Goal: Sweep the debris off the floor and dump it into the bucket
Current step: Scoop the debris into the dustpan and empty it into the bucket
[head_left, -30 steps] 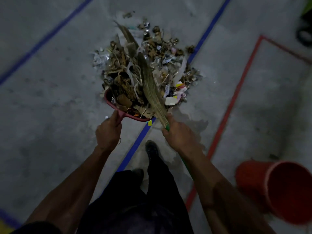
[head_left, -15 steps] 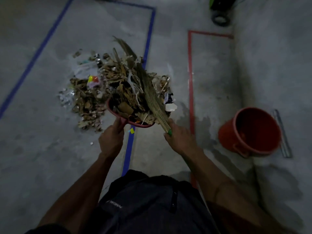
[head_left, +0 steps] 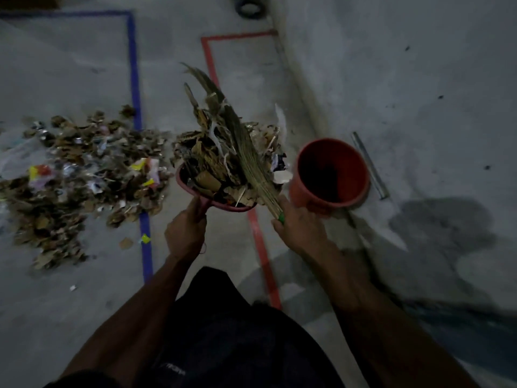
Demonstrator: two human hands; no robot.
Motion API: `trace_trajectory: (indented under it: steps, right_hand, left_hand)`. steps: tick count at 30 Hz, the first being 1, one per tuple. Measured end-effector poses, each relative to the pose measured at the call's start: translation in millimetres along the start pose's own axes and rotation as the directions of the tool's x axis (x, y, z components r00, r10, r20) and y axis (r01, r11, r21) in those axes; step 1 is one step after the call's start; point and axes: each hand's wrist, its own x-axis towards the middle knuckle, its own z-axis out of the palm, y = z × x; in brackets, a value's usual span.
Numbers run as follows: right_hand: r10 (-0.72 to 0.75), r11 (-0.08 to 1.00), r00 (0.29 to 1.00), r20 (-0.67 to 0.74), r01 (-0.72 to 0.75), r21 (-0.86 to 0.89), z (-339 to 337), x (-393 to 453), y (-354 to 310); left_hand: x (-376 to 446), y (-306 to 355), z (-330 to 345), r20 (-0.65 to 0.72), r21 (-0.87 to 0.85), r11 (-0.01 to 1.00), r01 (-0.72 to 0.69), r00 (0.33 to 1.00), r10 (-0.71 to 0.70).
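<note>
My left hand (head_left: 185, 231) grips the handle of a red dustpan (head_left: 195, 189) heaped with cardboard scraps and paper. My right hand (head_left: 300, 228) holds a straw hand broom (head_left: 250, 161) by its green-tipped handle, its bristles pressed over the load in the pan. The pan hangs in the air just left of an orange bucket (head_left: 333, 175), which stands upright on the floor by the wall. A large pile of debris (head_left: 81, 180) lies on the floor to the left, across a blue tape line.
Blue tape (head_left: 134, 79) and red tape (head_left: 263, 256) lines mark the concrete floor. A wall rises on the right, with a metal bar (head_left: 369, 163) lying at its foot behind the bucket. A dark wheel-like object (head_left: 249, 8) sits at the top. My dark-clothed legs are below.
I have lifted the loaded dustpan and broom off the pile and carried them right, toward the bucket. The view turned right, so the pile now sits far left.
</note>
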Motion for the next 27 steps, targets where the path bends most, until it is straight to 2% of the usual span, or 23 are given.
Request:
trace_trajectory:
  steps: [4, 7, 13, 16, 19, 22, 27]
  right_hand:
    - [0.083, 0.995, 0.996, 0.014, -0.083, 0.062, -23.9, -1.0, 62.3]
    - [0.13, 0.991, 0.99, -0.048, -0.128, 0.049, -34.2, 6.0, 101.7]
    - [0.283, 0.956, 0.958, -0.043, -0.277, 0.096, -27.8, 48.1, 176.5]
    - [0.364, 0.913, 0.931, 0.022, -0.361, 0.188, -15.7, 76.9, 209.2]
    - [0.45, 0.826, 0.884, 0.126, -0.466, 0.316, -8.8, 101.4, 236.2]
    - [0.515, 0.77, 0.833, 0.203, -0.554, 0.316, -2.3, 125.7, 258.4]
    - [0.586, 0.722, 0.774, 0.242, -0.634, 0.278, 8.8, 159.5, 294.2]
  left_hand:
    - [17.0, 62.7, 36.4, 0.058, 0.035, 0.996, -0.077, 0.995, 0.075]
    - [39.0, 99.9, 63.1, 0.108, 0.041, 0.988, -0.152, 0.983, 0.146]
    - [102.4, 162.8, 132.9, 0.264, 0.112, 0.951, -0.288, 0.931, 0.251]
    - [138.4, 185.5, 167.4, 0.349, 0.156, 0.93, -0.332, 0.9, 0.262]
    - [166.9, 206.0, 195.6, 0.445, 0.195, 0.9, -0.389, 0.853, 0.272]
    - [191.3, 227.4, 220.7, 0.502, 0.238, 0.881, -0.409, 0.828, 0.249]
    - [219.3, 257.7, 258.2, 0.584, 0.273, 0.849, -0.453, 0.779, 0.227]
